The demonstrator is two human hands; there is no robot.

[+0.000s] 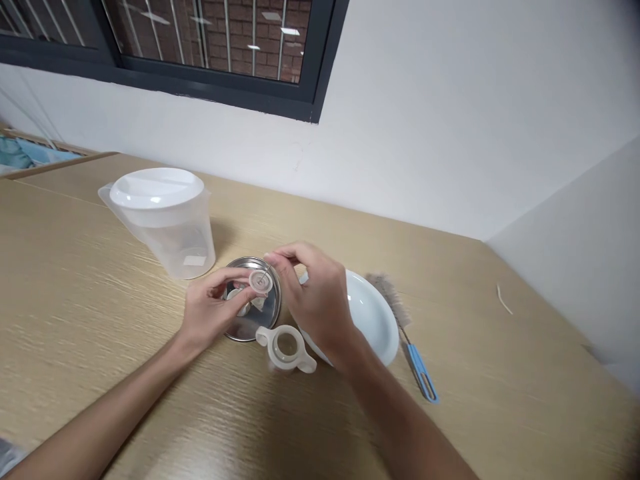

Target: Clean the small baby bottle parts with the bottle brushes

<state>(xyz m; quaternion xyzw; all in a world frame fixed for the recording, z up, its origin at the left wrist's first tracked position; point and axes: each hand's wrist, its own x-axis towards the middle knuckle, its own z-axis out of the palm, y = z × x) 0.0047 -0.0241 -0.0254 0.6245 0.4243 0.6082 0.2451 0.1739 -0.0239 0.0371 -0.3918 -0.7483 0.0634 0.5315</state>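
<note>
Between the thumb and fingers of my left hand is a small round translucent plastic disc, held over a shiny metal tray. My right hand pinches a thin metal stick, its lower end at the middle of the disc. In the tray lie small whitish pieces, partly covered by my left hand. Just below the tray stands a clear baby bottle body with a white two-handled ring. A white bowl sits behind my right wrist, which hides part of it.
A translucent pitcher with a white lid stands at the back left. Right of the bowl lies a bottle brush with a blue handle. A thin white strip is at the far right of the wooden table, which meets a wall.
</note>
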